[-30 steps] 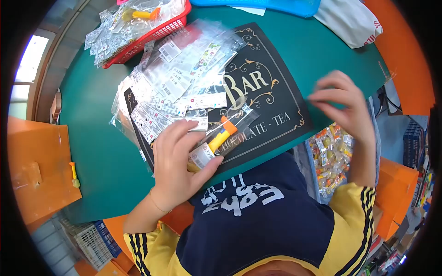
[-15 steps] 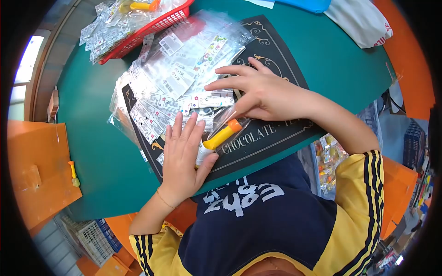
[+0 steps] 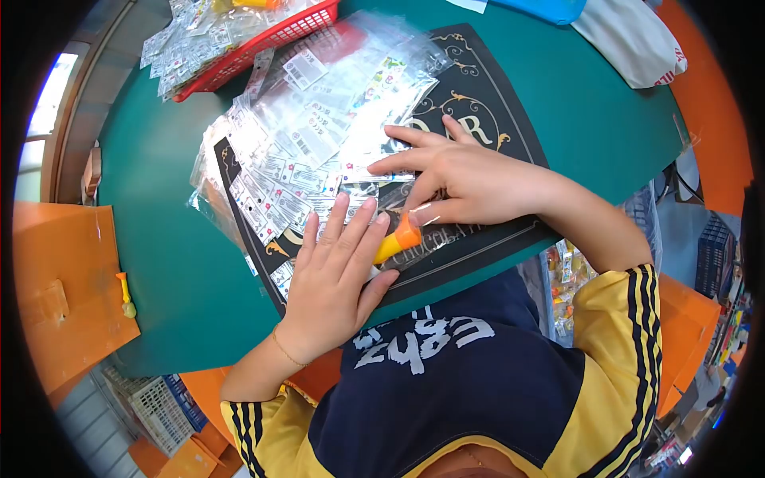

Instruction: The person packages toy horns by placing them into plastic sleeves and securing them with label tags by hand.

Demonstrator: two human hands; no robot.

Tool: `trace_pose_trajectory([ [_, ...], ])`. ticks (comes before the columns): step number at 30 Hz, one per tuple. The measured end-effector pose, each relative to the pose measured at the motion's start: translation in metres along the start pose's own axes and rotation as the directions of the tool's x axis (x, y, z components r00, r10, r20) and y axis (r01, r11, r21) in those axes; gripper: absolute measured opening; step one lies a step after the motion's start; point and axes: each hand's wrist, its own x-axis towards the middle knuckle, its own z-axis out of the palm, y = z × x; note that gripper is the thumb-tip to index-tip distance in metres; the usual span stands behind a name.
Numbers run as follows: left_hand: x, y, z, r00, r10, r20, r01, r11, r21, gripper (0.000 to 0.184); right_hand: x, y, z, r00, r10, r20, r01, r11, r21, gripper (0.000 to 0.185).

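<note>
A yellow plastic toy with an orange end [image 3: 407, 232] lies in a clear plastic bag [image 3: 434, 244] on the black placemat [image 3: 510, 103]. My left hand [image 3: 331, 279] rests flat over the toy's lower part, fingers stretched out, hiding much of it. Beside the orange end, my right hand [image 3: 462, 179] pinches the bag's edge between thumb and index finger, its other fingers spread. Just beyond both hands is a loose heap of clear bags with printed labels [image 3: 319, 119], some shining with glare.
A red basket [image 3: 275, 36] full of labelled bags stands at the back left of the green table [image 3: 175, 263]. A white cloth bag [image 3: 629, 40] lies at the back right. On an orange box [image 3: 68, 295] at left is a small yellow toy [image 3: 126, 296]. Bagged toys [image 3: 564, 279] sit below the table's right edge.
My left hand has slid right, covering more of the yellow toy. My right hand has shifted slightly down and right, closer to the orange end.
</note>
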Motion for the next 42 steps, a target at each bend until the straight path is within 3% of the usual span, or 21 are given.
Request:
trace_pose_trajectory([
  [1,0.0,-0.001,0.0,1.0,0.0,0.0,0.0,1.0,0.002,0.062,0.0,-0.001,0.002,1.0,-0.001,-0.001,0.001,1.0,0.0,0.015],
  [3,-0.002,-0.003,0.001,1.0,0.006,-0.028,-0.006,1.0,-0.01,0.063,-0.001,-0.001,0.007,0.976,0.038,-0.214,-0.022,0.997,0.076,0.016],
  [4,-0.003,-0.004,0.001,1.0,0.004,-0.028,-0.004,1.0,-0.009,0.063,-0.002,0.001,0.007,0.976,0.036,-0.213,-0.02,0.997,0.077,0.016],
  [6,-0.003,-0.003,0.001,1.0,0.005,-0.017,-0.005,1.0,-0.007,0.063,-0.006,0.007,0.007,0.956,-0.078,-0.282,0.108,0.99,0.093,0.02],
  [9,-0.002,-0.001,0.0,1.0,0.009,-0.012,-0.01,1.0,-0.01,0.064,-0.008,0.002,0.008,0.956,-0.111,-0.272,0.097,0.993,-0.067,0.016],
  [13,-0.001,0.002,0.0,0.999,-0.008,-0.032,0.007,1.0,-0.021,0.066,-0.004,-0.001,0.02,0.958,-0.104,-0.266,0.087,0.993,-0.075,0.009],
  [16,-0.004,0.005,0.001,1.0,0.014,0.0,-0.014,0.997,0.07,0.063,-0.003,-0.002,0.023,0.962,-0.025,-0.272,0.015,0.999,-0.038,0.004],
  [18,-0.008,0.009,0.006,0.994,0.1,0.032,-0.105,0.946,0.308,0.053,-0.002,-0.003,0.024,0.963,0.011,-0.269,-0.011,1.0,-0.001,0.004],
  [21,-0.013,0.011,0.009,0.988,0.141,0.057,-0.152,0.887,0.437,0.047,-0.002,-0.002,0.025,0.96,-0.002,-0.28,0.0,1.0,-0.007,0.003],
  [25,-0.012,0.02,0.011,0.996,0.086,-0.034,-0.075,0.965,0.252,0.047,-0.003,-0.008,0.027,0.963,-0.003,-0.268,-0.006,1.0,-0.031,0.003],
  [30,-0.009,0.018,0.014,0.987,0.121,-0.102,-0.089,0.957,0.276,0.046,-0.003,-0.014,0.029,0.964,0.002,-0.266,-0.023,0.997,-0.076,0.016],
  [33,-0.009,0.015,0.01,0.984,0.175,-0.038,-0.158,0.947,0.28,0.047,-0.004,-0.015,0.032,0.964,-0.025,-0.265,0.006,0.997,-0.073,0.017],
  [35,-0.01,0.013,0.005,0.985,0.171,-0.004,-0.17,0.984,0.061,0.053,-0.002,-0.016,0.033,0.963,-0.038,-0.266,0.02,0.997,-0.07,0.015],
  [36,-0.011,0.011,-0.004,0.985,0.171,-0.005,-0.17,0.984,0.06,0.053,-0.002,-0.016,0.033,0.971,-0.027,-0.237,0.008,0.997,-0.08,0.014],
  [38,-0.013,0.002,-0.032,0.996,-0.003,0.087,0.024,0.968,-0.248,0.065,-0.001,-0.017,0.033,0.978,-0.016,-0.208,-0.003,0.996,-0.088,0.013],
  [42,-0.03,-0.015,-0.06,0.989,-0.14,-0.037,0.137,0.988,-0.077,0.068,-0.002,-0.018,0.033,0.976,0.0,-0.218,-0.016,0.997,-0.074,0.012],
])
